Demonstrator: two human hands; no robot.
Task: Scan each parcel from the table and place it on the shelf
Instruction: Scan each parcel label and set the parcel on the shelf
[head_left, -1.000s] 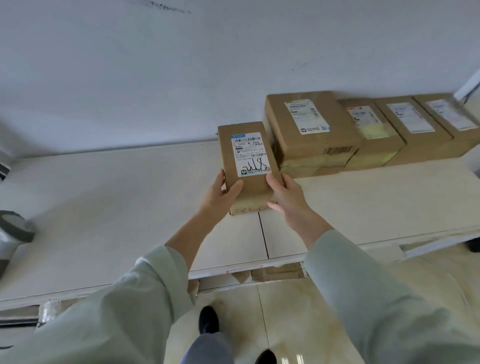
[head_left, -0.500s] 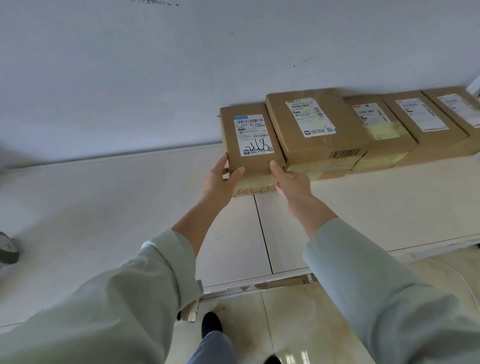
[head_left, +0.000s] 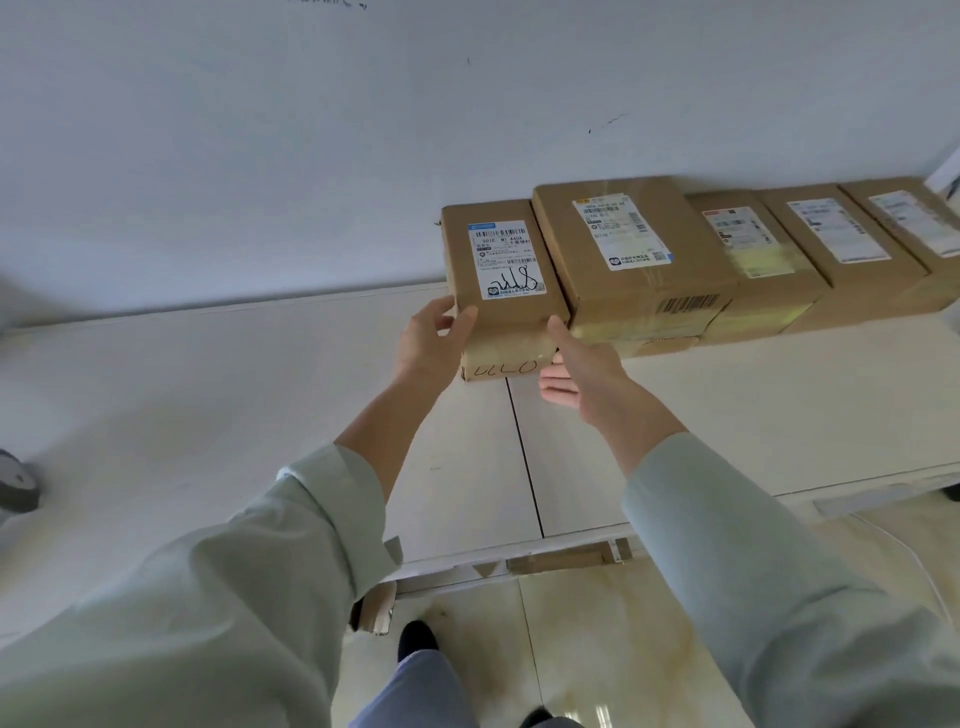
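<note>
A small brown parcel (head_left: 501, 260) with a white label and black scribble rests on the white shelf (head_left: 260, 415), back near the wall. It touches the left end of a row of several brown parcels (head_left: 631, 260). My left hand (head_left: 431, 343) grips its front left corner, thumb on the front edge and fingers on the left side. My right hand (head_left: 582, 369) is at the front right corner; only the thumb tip touches the box, and the fingers lie straight, off the box.
A grey round object (head_left: 15, 483) sits at the shelf's far left edge. Cardboard scraps (head_left: 566, 558) show under the shelf's front lip. Below is a glossy tiled floor (head_left: 597, 649) with my shoes on it. A white wall rises behind the parcels.
The parcel has slid back across the shelf to the wall, in line with the row. My right hand has loosened from its corner; my left still holds on.
</note>
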